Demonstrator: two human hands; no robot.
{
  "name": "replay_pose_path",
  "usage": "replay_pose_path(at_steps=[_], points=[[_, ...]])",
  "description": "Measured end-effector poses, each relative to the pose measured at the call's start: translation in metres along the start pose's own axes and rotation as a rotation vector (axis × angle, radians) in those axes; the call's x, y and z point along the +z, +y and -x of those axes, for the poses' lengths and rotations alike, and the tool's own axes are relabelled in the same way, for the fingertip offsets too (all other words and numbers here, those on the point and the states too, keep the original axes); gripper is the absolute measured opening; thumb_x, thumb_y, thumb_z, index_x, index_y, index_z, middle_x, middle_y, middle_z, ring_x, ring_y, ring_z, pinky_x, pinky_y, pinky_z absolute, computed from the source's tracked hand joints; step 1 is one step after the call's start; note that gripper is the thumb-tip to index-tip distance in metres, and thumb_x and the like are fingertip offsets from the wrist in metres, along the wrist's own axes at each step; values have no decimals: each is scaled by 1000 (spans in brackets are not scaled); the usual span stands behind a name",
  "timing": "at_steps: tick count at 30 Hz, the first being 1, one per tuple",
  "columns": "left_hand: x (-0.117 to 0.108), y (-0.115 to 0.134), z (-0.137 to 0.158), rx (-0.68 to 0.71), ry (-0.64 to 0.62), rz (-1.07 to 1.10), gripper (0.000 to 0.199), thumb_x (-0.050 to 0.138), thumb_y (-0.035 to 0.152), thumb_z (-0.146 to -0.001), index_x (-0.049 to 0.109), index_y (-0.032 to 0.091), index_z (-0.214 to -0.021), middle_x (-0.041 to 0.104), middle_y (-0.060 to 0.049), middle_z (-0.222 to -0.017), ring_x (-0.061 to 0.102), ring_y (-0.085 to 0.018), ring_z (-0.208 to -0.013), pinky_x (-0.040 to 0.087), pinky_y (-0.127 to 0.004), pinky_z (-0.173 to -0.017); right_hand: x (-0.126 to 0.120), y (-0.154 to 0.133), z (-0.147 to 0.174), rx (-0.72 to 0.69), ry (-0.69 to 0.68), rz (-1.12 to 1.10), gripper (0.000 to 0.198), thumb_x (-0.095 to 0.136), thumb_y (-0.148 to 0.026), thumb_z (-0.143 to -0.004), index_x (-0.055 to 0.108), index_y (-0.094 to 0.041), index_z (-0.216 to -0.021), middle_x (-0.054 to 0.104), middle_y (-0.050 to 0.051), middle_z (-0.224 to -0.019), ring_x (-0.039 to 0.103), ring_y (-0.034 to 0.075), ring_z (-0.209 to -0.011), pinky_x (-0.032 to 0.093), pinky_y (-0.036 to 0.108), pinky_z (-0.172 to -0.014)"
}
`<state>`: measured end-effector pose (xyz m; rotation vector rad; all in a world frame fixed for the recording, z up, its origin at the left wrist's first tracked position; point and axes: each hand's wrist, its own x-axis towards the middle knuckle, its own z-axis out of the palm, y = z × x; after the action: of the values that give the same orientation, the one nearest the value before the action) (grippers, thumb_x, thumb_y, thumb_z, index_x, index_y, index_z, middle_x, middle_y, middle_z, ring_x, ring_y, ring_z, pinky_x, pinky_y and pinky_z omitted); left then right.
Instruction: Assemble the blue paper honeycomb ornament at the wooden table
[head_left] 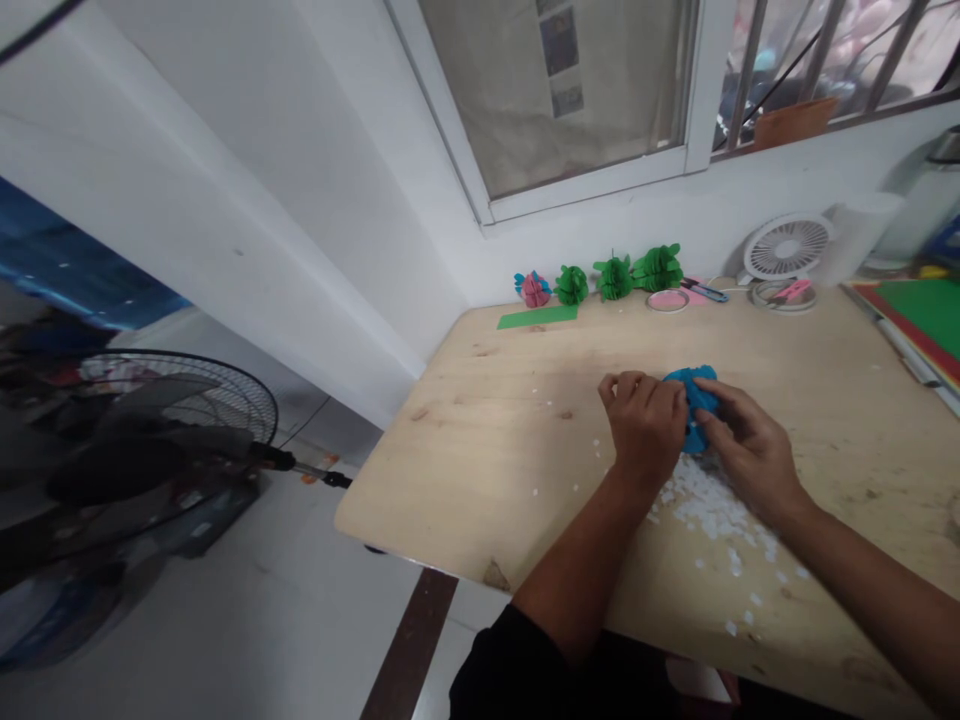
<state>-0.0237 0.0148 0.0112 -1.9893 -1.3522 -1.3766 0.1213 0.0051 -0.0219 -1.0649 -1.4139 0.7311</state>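
Observation:
Both hands are around a blue paper piece (696, 437), which looks layered or folded, above the right part of the wooden table. My left hand (646, 415) is closed against its left side, fingers curled, the back of the hand toward me. On the other side my right hand (754, 445) pinches it between thumb and fingers. Part of the blue paper is hidden behind the fingers. Many small white paper bits (709, 500) lie scattered on the table below and between my forearms.
Along the wall stand green folded-paper figures (615, 277) and a pink-and-blue one (535, 290). A green paper strip (538, 317), utility knife (705, 290), tape ring (667, 300) and small white fan (789, 247) are nearby. Coloured sheets (922, 320) lie right; a floor fan (172, 420) stands left.

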Motion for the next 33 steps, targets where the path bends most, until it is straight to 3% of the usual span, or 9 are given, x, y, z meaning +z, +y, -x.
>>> replay_pose_path(at_steps=[7, 16, 22, 27, 33], points=[[1, 1, 0, -162, -67, 111, 11, 74, 14, -89, 72, 22, -82, 75, -1, -77, 68, -22, -88, 45, -39, -93, 0, -3, 0, 12, 0, -2, 39, 74, -54, -92, 77, -31, -123, 76, 7, -121, 74, 24, -98, 61, 40, -90], [0, -1, -3, -445, -58, 435, 17, 72, 5, -81, 71, 22, -78, 75, 0, -77, 71, -20, -83, 54, -37, -89, 4, -11, -3, 147, 39, -142, 48, 81, -59, -85, 78, -28, -121, 76, 7, -107, 71, 22, -87, 60, 34, -69], [-6, 1, -3, -290, -38, 554, 14, 69, 8, -80, 70, 22, -84, 74, -2, -80, 70, -22, -88, 54, -40, -92, 0, -14, -14, 250, 189, -202, 52, 89, -59, -73, 80, -28, -114, 78, 5, -101, 69, 20, -81, 59, 32, -66], [-12, 5, -4, -140, -159, 608, 18, 63, 7, -80, 66, 24, -78, 77, -2, -82, 69, -23, -93, 51, -41, -96, -6, -10, -20, 212, 273, -124, 54, 88, -59, -73, 79, -27, -116, 79, 6, -101, 71, 21, -84, 62, 35, -72], [-13, 12, -1, -124, -160, 468, 21, 73, 18, -86, 58, 25, -73, 74, 1, -75, 68, -22, -94, 49, -40, -98, -7, -6, -21, 184, 276, -125, 49, 85, -54, -77, 78, -27, -117, 78, 5, -100, 70, 22, -81, 62, 37, -71]])
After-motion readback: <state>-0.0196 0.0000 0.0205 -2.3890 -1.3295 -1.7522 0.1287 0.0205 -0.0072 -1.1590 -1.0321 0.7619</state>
